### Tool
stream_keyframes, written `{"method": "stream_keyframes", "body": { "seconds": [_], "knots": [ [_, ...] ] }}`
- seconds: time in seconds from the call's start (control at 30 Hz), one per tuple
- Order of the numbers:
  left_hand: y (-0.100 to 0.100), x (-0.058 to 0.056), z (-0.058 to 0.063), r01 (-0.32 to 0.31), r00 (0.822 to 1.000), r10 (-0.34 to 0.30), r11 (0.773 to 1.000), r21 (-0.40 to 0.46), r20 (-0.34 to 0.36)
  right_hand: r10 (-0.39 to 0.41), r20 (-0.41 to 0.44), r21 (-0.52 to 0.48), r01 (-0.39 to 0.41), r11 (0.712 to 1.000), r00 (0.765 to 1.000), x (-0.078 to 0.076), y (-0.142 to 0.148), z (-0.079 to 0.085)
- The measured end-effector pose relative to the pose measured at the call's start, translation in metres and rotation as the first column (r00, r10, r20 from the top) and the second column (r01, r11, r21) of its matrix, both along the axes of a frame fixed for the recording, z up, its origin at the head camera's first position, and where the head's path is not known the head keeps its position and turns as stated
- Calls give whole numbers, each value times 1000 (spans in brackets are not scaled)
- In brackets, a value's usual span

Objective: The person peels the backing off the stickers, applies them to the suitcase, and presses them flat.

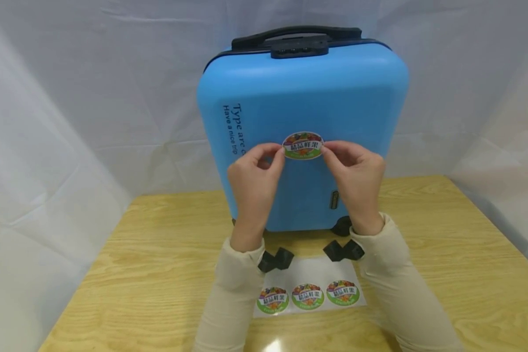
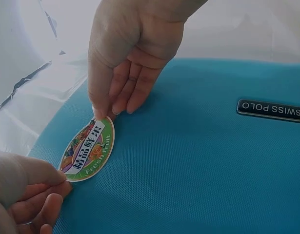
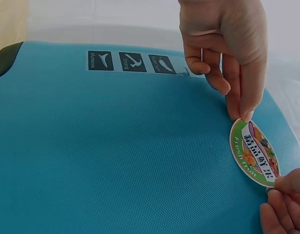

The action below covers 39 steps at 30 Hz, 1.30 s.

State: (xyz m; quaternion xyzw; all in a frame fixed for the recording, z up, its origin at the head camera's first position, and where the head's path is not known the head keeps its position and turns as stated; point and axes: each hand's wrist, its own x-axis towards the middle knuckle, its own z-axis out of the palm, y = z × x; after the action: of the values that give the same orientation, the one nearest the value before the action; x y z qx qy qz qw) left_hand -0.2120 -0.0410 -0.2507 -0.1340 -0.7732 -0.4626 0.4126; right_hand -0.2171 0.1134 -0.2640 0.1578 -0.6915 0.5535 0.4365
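An oval fruit sticker [image 1: 302,145] with a colourful fruit print and Chinese characters is held level in front of the blue suitcase [image 1: 308,98]. My left hand [image 1: 254,186] pinches its left end between thumb and finger. At the right end, my right hand [image 1: 360,182] pinches it likewise. Both wrist views show the sticker [image 2: 89,148] close to the ribbed shell [image 3: 125,146]; whether its back touches the shell I cannot tell. "Fresh fruit" is legible along its green lower border. The left hand's fingertips [image 3: 240,114] hold its edge from above in the right wrist view.
The suitcase stands upright on a wooden table [image 1: 167,274], its black handle [image 1: 295,32] on top. A white backing sheet [image 1: 303,269] with three similar stickers [image 1: 307,296] lies in front. A SWISS POLO badge [image 2: 270,109] sits low on the shell. White cloth [image 1: 114,88] hangs behind.
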Motion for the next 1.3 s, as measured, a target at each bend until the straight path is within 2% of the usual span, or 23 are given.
{"method": "stream_keyframes", "body": {
  "seconds": [0.13, 0.27, 0.57, 0.83, 1.3],
  "knots": [
    [0, -1, 0, -5, 1000, 5, 1000, -7, 10, -8, -9, 6, 8, 1000, 1000, 0, 0, 0],
    [0, -1, 1, -35, 999, 36, 999, -40, 20, -14, -15, 17, 14, 1000, 1000, 0, 0, 0],
    [-1, 0, 3, -81, 997, 82, 992, -95, 1, -34, -14, 51, 35, 998, 999, -2, 0, -1],
    [-2, -3, 1, -59, 998, 61, 996, -64, 26, -49, -9, 56, 50, 997, 999, -2, 1, 0],
    [-3, -3, 2, -72, 997, 72, 994, -76, -3, -82, -8, 79, 82, 993, 997, -4, 0, 0]
  ]
}}
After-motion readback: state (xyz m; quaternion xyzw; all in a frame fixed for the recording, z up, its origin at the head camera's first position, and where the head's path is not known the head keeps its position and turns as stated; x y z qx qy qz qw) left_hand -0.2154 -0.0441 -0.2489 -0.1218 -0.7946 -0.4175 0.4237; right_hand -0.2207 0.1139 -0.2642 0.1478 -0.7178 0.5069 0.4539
